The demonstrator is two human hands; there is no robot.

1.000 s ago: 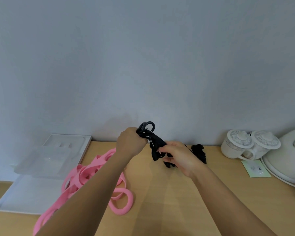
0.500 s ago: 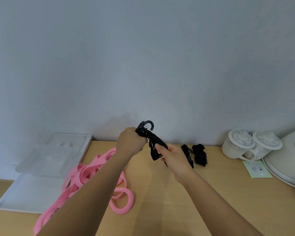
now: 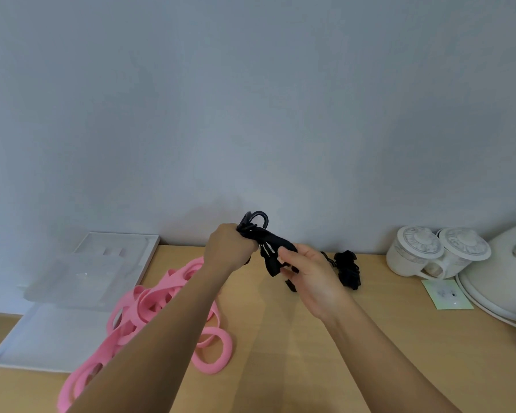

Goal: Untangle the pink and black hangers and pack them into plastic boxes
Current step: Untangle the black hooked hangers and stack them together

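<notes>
Bare table (image 3: 280, 368) front-centre between the forearms. Pink hangers (image 3: 149, 305) heaped just left, partly under the left forearm, beside white tray (image 3: 42, 338). Above the table, left hand (image 3: 228, 250) fisted tight round hook end of black hangers (image 3: 268, 242); right hand (image 3: 310, 272) pinches the bundle's lower end, fingers curled. Black clump (image 3: 347, 271) on table just right. Plastic box (image 3: 81, 275) on tray, far left; lidded mugs (image 3: 414, 254) far right by wall.

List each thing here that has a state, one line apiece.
Left hand, grips the hook end of the black hanger bundle.
Right hand, pinches the bundle lower down.
Black hanger bundle, held above the table.
Loose black hangers, lying on the table.
Pink hangers, tangled heap on the table.
Plastic box, on the tray, no hangers visible inside.
Cups, lids on.
</notes>
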